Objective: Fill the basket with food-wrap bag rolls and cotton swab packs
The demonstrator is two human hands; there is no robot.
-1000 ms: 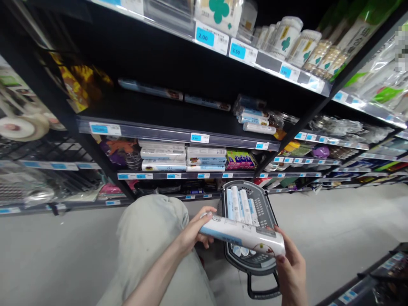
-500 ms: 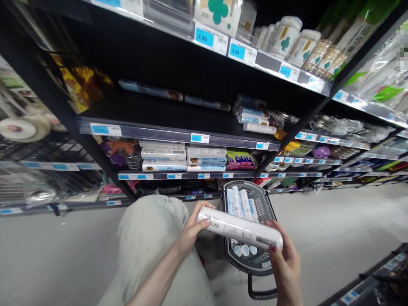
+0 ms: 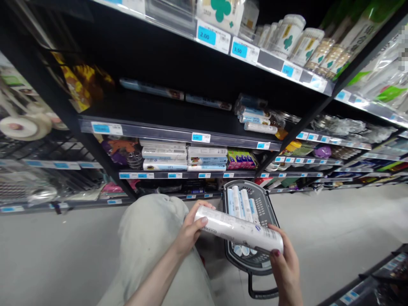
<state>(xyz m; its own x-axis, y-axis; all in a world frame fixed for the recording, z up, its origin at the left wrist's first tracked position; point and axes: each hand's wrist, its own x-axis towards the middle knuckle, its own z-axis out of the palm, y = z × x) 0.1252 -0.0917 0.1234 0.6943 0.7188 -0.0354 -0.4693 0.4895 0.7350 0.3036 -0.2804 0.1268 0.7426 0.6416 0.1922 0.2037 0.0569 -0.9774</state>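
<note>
A long white roll in printed wrap (image 3: 239, 230) lies level between both my hands, above a dark shopping basket (image 3: 269, 216) on the floor. My left hand (image 3: 190, 228) grips the roll's left end with the fingers curled round it. My right hand (image 3: 284, 265) cups the right end from below, thumb on top. Several more white and blue rolls (image 3: 240, 203) lie in the basket. My bent knee in light trousers (image 3: 153, 229) is just left of the hands.
Black shelving (image 3: 178, 135) with blue price tags rises in front of me, stocked with similar rolls (image 3: 256, 127), flat boxes (image 3: 164, 159) and jars (image 3: 287, 40). Grey floor (image 3: 338, 229) stretches right. Another shelf corner (image 3: 376, 284) shows at the lower right.
The roll has turned in my hands, so different print faces up, and it has risen slightly. Both hands kept their hold on its ends.
</note>
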